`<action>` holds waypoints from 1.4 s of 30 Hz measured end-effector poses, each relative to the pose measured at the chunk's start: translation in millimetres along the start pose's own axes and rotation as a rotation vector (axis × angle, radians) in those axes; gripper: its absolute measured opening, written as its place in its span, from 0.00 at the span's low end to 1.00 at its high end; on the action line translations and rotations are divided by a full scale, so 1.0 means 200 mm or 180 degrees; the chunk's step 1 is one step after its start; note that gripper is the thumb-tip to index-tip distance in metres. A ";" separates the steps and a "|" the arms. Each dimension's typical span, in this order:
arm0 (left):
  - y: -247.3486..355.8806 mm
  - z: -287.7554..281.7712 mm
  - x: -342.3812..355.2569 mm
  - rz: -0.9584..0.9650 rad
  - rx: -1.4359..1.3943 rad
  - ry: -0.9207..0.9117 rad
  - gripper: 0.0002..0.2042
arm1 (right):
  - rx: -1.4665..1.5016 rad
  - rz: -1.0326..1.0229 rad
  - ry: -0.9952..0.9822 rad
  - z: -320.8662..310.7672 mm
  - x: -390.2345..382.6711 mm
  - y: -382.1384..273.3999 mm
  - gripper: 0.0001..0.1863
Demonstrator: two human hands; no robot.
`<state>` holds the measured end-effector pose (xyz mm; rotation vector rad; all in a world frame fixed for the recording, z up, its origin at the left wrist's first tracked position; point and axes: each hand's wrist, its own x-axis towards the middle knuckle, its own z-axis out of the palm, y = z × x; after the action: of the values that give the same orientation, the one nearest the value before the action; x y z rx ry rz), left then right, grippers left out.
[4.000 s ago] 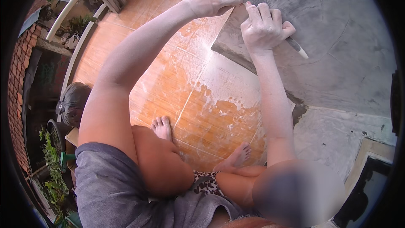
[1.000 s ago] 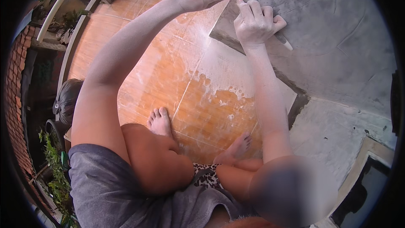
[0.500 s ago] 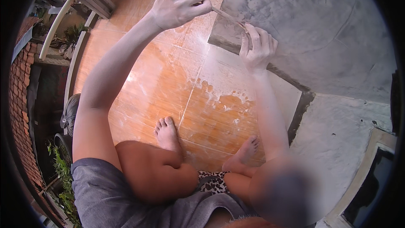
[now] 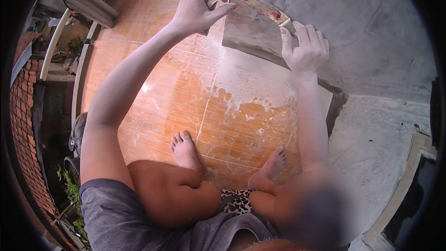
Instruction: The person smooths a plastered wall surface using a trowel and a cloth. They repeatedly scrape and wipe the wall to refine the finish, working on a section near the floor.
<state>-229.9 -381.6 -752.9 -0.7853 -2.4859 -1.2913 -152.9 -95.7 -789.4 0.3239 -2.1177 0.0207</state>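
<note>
A narrow flat strip with a red floral pattern and a pale end (image 4: 275,14) spans the gap between my hands, against the edge of the grey cement surface (image 4: 334,0). My right hand (image 4: 306,49), white with powder, has its thumb and forefinger at the strip's pale right end. My left hand (image 4: 197,9), just as powdery, has its fingers curled and thumb and forefinger near the strip's left end; whether they touch it I cannot tell. Something small and pale shows inside those curled fingers. A small dark edge of something (image 4: 204,32) shows beneath that hand.
Orange floor tiles (image 4: 181,93) carry white powder and wet-looking smears. My bare feet (image 4: 186,151) rest on them. Rough grey plaster (image 4: 367,144) and a framed dark opening (image 4: 413,195) lie at right. Pale posts (image 4: 88,4), brickwork (image 4: 23,107) and green plants (image 4: 69,190) stand at left.
Both hands have moved apart, the right one rightward and the left one slightly up. The strip, seen edge-on before, now shows its floral face. The left thumb and forefinger have spread from its end.
</note>
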 end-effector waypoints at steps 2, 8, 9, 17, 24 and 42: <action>0.04 -0.01 0.00 -0.0264 0.0121 -0.0044 0.21 | 0.0141 0.0009 -0.0028 0.00 -0.01 0.02 0.16; 0.04 0.07 0.07 -0.0236 -0.1400 -0.0415 0.33 | 0.0290 -0.0037 -0.0140 0.01 -0.02 0.04 0.17; 0.02 0.10 0.09 -0.0027 -0.1861 -0.0468 0.38 | 0.0278 -0.0034 -0.0158 0.02 -0.02 0.04 0.17; -0.06 0.16 0.07 0.0625 -0.0980 -0.0094 0.36 | 0.0236 0.0017 -0.0107 0.04 -0.03 0.03 0.21; -0.16 0.22 0.08 -0.0483 -0.2150 -0.0382 0.23 | 0.0103 -0.0128 -0.0010 0.06 -0.04 0.03 0.23; -0.28 0.26 0.01 0.0394 -0.0283 -0.0248 0.10 | -0.0107 -0.0307 0.0269 0.12 -0.06 0.03 0.27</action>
<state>-261.0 -364.0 -820.1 -1.0118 -2.4092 -1.3597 -169.0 -89.9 -811.3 0.3981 -2.0145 -0.0567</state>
